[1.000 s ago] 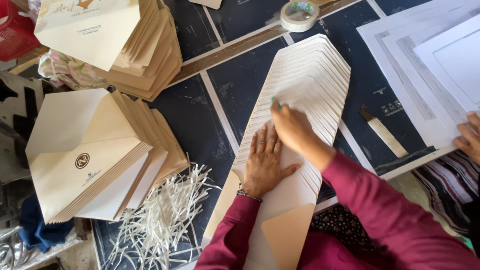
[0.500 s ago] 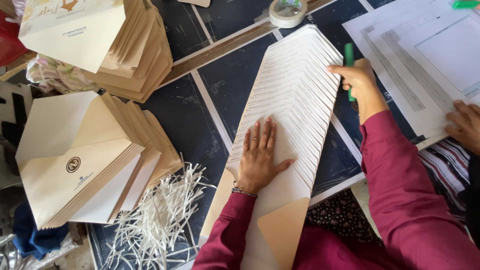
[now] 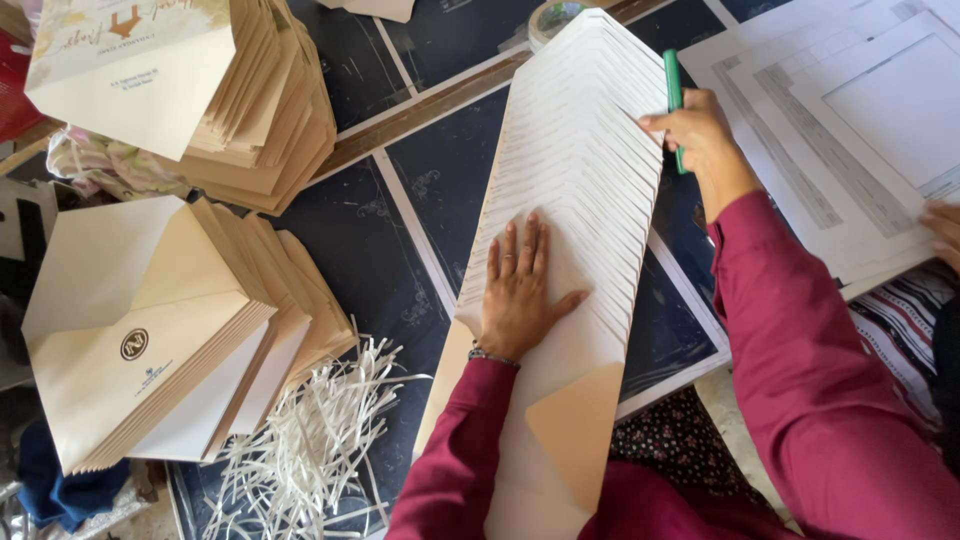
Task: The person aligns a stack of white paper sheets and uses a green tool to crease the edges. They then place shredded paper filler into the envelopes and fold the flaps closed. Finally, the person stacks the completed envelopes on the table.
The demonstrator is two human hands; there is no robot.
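A long fanned row of cream envelopes (image 3: pixel 580 170) lies on the dark floor, flaps overlapping like scales. My left hand (image 3: pixel 520 290) presses flat on the row's lower part, fingers spread. My right hand (image 3: pixel 700 130) is at the row's right edge near its far end, closed around a green stick-shaped tool (image 3: pixel 673 85) that points away from me. Both my sleeves are maroon.
A stack of open cream envelopes (image 3: pixel 150 330) sits at left, another stack (image 3: pixel 200 90) at top left. Shredded white paper strips (image 3: pixel 310 440) lie below them. Large white sheets (image 3: pixel 850 130) cover the right side, where another person's hand (image 3: pixel 940 225) rests. A tape roll (image 3: pixel 550 15) is at the top.
My right hand has slid with the green tool from the row's middle up along its right edge toward the far end. My left hand stays pressed on the envelopes.
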